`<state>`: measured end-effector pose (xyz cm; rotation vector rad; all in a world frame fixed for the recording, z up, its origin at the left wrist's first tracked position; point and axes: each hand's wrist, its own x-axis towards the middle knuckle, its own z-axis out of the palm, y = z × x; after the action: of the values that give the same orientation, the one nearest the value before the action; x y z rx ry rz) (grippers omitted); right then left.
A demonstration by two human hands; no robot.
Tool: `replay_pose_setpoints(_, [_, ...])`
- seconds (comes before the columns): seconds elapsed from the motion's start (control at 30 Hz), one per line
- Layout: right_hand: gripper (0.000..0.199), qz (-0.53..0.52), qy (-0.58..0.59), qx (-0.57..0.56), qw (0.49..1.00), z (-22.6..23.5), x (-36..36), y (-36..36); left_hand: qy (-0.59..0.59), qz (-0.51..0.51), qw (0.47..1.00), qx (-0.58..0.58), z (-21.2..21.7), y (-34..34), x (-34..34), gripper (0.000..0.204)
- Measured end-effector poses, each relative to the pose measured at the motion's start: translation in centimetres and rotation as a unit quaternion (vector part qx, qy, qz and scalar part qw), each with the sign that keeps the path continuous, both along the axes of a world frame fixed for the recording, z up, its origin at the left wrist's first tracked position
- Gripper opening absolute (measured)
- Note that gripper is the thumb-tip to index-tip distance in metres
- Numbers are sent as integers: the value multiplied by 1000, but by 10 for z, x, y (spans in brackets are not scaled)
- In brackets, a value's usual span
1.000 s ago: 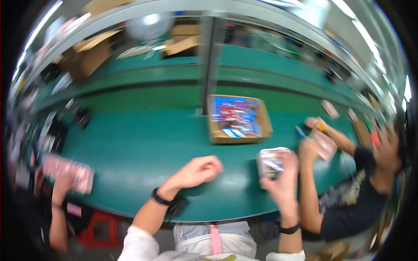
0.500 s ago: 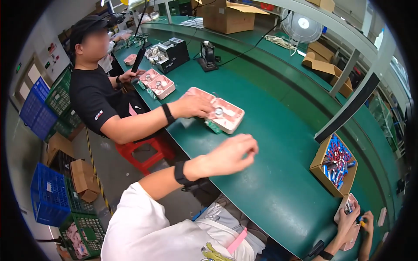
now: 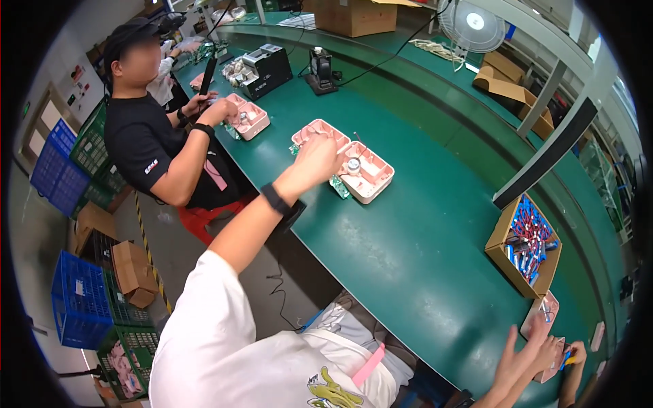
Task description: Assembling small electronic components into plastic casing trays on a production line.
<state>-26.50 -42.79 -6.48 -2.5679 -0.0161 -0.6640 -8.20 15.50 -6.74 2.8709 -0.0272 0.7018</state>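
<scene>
My left hand (image 3: 317, 155) reaches far out to the left and lies on a pink two-part tray (image 3: 371, 178) on the green table (image 3: 415, 251), fingers curled over its near edge. A small round metal part (image 3: 353, 165) sits in the tray beside my fingers. At the lower right rim, my right hand (image 3: 522, 355) holds a second pink tray (image 3: 542, 310) by its lower edge with the fingers stretched up. Another person's hand (image 3: 575, 351) with a small blue and yellow item is right next to it.
A person in a black shirt (image 3: 146, 146) sits to the left, working on another pink tray (image 3: 249, 120). A cardboard box of blue and red parts (image 3: 525, 246) stands on the right. A black machine (image 3: 266, 68), a fan (image 3: 474, 24) and blue crates (image 3: 81, 302) are around.
My view has swung from the right side to the left. My left hand went from a loose fist in the air onto the pink tray, and the other person's hand has left that tray.
</scene>
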Motion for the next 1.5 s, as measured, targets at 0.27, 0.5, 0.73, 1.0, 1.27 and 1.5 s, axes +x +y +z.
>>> replay_pose_setpoints(0.27, [32, 85, 71, 63, 992, -25, -32, 84, 158, -3, 987, -28, -9, -7, 37, 23])
replay_pose_setpoints(0.5, [29, 68, 49, 25, 996, -23, -36, 89, 113, -193, 972, -78, -3, -109, 0, 11])
replay_pose_setpoints(0.73, [32, 83, 45, 62, 994, -37, -29, 96, 90, -314, 941, -85, 1, -219, -25, 10])
replay_pose_setpoints(1.0, [36, 75, 72, 83, 991, -35, -25, 117, 113, -336, 932, -77, -19, -255, -12, 7])
replay_pose_setpoints(1.27, [37, 37, 82, 108, 990, -48, -27, 115, -33, -215, 972, -87, 24, -168, 19, 19])
replay_pose_setpoints(1.5, [33, 34, 57, 139, 988, -69, -25, 105, 205, -32, 978, -6, 14, -71, 54, 17])
